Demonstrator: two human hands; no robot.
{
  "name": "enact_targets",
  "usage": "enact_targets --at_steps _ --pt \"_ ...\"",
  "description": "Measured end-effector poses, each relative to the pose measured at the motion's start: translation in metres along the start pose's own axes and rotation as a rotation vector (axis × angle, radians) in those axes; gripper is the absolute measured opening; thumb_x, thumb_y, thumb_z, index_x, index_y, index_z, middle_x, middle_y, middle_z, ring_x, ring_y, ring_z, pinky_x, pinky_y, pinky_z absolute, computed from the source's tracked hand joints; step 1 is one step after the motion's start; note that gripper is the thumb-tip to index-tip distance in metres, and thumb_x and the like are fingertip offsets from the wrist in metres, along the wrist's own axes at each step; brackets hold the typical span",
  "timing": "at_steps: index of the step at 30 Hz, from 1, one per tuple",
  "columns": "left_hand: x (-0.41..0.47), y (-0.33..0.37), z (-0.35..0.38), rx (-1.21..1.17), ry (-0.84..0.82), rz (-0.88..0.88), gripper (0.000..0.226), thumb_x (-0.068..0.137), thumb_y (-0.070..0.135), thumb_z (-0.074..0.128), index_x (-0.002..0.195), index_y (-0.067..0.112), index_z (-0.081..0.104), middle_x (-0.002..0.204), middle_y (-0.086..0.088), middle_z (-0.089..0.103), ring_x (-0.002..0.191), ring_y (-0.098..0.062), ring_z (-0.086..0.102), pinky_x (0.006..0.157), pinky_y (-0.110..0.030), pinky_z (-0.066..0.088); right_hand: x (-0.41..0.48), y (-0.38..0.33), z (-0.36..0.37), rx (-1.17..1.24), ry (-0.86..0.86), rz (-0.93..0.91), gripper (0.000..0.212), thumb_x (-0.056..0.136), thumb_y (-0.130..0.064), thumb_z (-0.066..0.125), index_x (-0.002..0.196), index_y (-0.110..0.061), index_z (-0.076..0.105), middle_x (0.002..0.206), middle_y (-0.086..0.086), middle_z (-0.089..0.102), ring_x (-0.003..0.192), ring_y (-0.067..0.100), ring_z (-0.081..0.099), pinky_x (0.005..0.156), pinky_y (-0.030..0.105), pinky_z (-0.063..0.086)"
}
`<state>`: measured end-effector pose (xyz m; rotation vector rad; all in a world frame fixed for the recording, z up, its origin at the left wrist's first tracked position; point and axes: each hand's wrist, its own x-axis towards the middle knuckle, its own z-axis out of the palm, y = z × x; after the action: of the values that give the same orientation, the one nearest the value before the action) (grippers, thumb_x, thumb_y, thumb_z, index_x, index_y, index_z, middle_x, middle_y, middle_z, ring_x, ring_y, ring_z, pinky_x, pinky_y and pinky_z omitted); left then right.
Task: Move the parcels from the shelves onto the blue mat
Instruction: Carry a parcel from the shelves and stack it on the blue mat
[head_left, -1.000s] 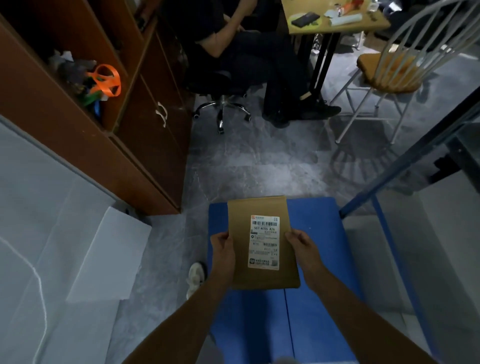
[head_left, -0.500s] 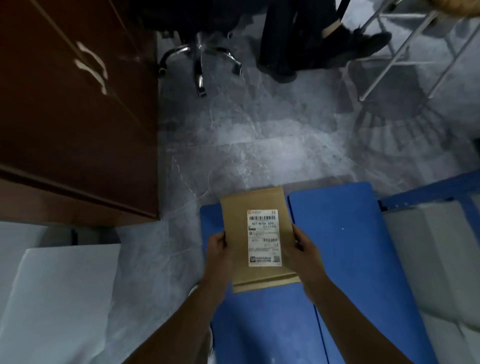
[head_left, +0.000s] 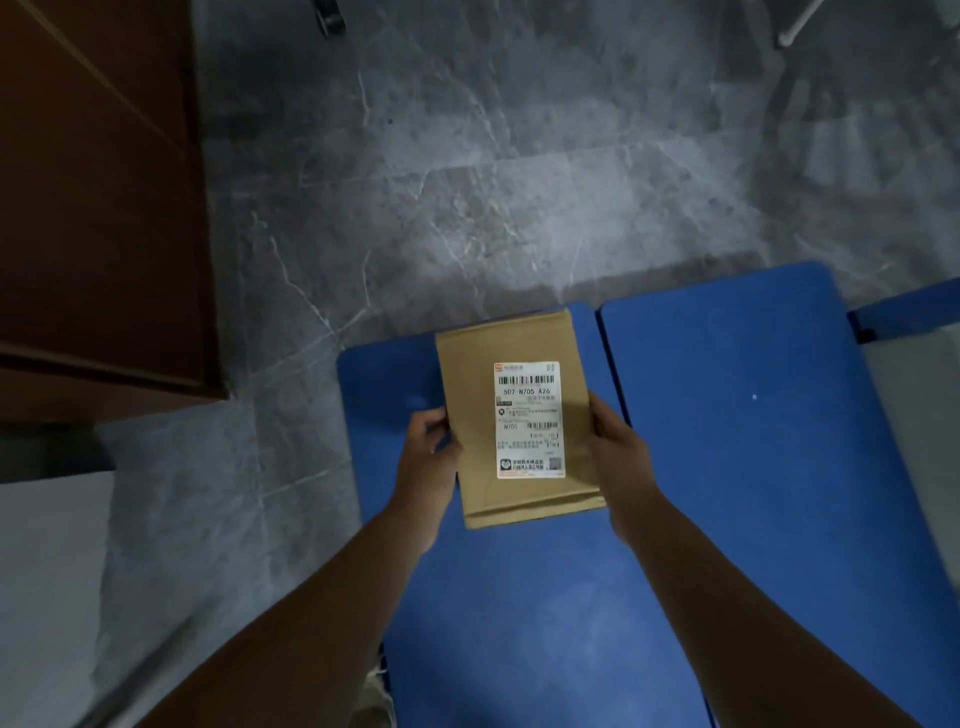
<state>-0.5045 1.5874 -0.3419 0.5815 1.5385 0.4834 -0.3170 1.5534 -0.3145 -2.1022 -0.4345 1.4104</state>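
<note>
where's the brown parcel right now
In the head view the brown parcel sits mid-frame, gripped at its sides by the left hand and right hand, over the left panel of the blue mat.

Matt brown paper parcel (head_left: 519, 421) (white printed label (head_left: 529, 420)) over smooth blue mat (head_left: 753, 441); glossy grey marbled floor (head_left: 467, 182).

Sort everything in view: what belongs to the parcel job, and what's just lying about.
Job: brown parcel, blue mat, left hand and right hand holding the parcel's sides.
Lying about: wooden cabinet, white board, black caster wheel.
</note>
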Motion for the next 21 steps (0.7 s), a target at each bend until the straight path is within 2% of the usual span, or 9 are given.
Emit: enact_targets --at_steps 2,4,6,8,10,13,14,17,21 --pt "-0.003 -0.003 0.001 0.019 0.004 0.009 0.028 0.091 0.007 0.060 0.114 0.022 0.054 0.126 0.000 0.063 0.118 -0.019 0.059 0.098 -0.048 0.051 0.001 0.004 -0.001 -0.024 0.020 0.018 0.060 0.086 0.001 0.040 0.111 -0.047 0.066 0.091 -0.026 0.073 0.079 -0.008 0.068 0.057 0.006 0.050" --pt "-0.010 -0.002 0.000 0.056 0.011 -0.009 0.024 0.091 0.006 0.061 0.111 0.018 0.055 0.121 0.002 0.064 0.111 -0.015 0.061 0.091 -0.041 0.054 -0.005 0.002 0.001 -0.079 0.010 0.029 0.053 0.091 -0.006 0.043 0.128 -0.040 0.060 0.111 -0.015 0.072 0.099 0.006 0.069 0.078 0.021 0.056" --pt "-0.020 0.006 0.001 0.179 0.045 0.003 0.003 0.092 0.007 0.056 0.094 0.009 0.057 0.095 -0.001 0.064 0.082 -0.014 0.059 0.067 -0.025 0.048 -0.017 -0.006 0.002 -0.215 -0.042 0.061 0.051 0.098 -0.018 0.043 0.147 -0.032 0.040 0.143 -0.004 0.053 0.132 0.019 0.050 0.107 0.040 0.042" --pt "-0.027 0.022 0.005 0.316 0.118 0.058 0.020 0.091 0.007 0.048 0.070 0.008 0.047 0.072 -0.006 0.046 0.062 -0.014 0.041 0.051 -0.018 0.030 -0.027 -0.018 -0.004 -0.437 -0.056 0.101 0.060 0.099 -0.021 0.041 0.155 -0.027 0.022 0.160 0.001 0.026 0.148 0.021 0.025 0.119 0.049 0.019" --pt "-0.042 0.048 0.010 0.389 0.150 0.115 0.019 0.091 0.006 0.043 0.077 0.016 0.052 0.078 0.001 0.048 0.058 -0.006 0.039 0.045 -0.009 0.028 -0.044 -0.035 -0.014 -0.554 -0.047 0.107 0.061 0.098 -0.023 0.041 0.155 -0.028 0.020 0.161 0.003 0.025 0.140 0.021 0.037 0.120 0.048 0.018" --pt "-0.080 0.092 0.024 0.464 0.108 0.228 0.035 0.096 0.012 0.046 0.129 0.020 0.054 0.110 0.003 0.055 0.073 -0.004 0.053 0.058 -0.016 0.040 -0.074 -0.073 -0.037 -0.551 -0.066 -0.004 0.060 0.097 -0.023 0.044 0.154 -0.027 0.025 0.148 0.010 0.046 0.109 0.022 0.055 0.104 0.041 0.041" --pt "-0.097 0.106 0.032 0.494 0.076 0.267 0.038 0.096 0.013 0.046 0.132 0.021 0.052 0.113 0.000 0.056 0.075 -0.009 0.056 0.061 -0.022 0.043 -0.087 -0.090 -0.047 -0.545 -0.073 -0.048 0.059 0.098 -0.024 0.045 0.154 -0.025 0.027 0.147 0.012 0.047 0.105 0.023 0.055 0.096 0.038 0.044" --pt "-0.158 0.151 0.062 0.545 0.014 0.402 0.035 0.096 0.008 0.043 0.128 0.017 0.055 0.106 -0.010 0.062 0.073 -0.018 0.056 0.061 -0.028 0.046 -0.129 -0.146 -0.089 -0.573 -0.054 -0.206 0.056 0.097 -0.024 0.050 0.151 -0.022 0.035 0.145 0.013 0.050 0.106 0.025 0.058 0.096 0.038 0.048" --pt "-0.252 0.208 0.105 0.561 -0.054 0.585 0.036 0.099 0.005 0.041 0.132 0.014 0.052 0.099 -0.007 0.056 0.057 -0.009 0.045 0.041 -0.010 0.036 -0.199 -0.220 -0.166 -0.569 0.027 -0.440 0.054 0.096 -0.021 0.051 0.148 -0.021 0.039 0.143 0.008 0.050 0.090 0.025 0.059 0.081 0.031 0.044"
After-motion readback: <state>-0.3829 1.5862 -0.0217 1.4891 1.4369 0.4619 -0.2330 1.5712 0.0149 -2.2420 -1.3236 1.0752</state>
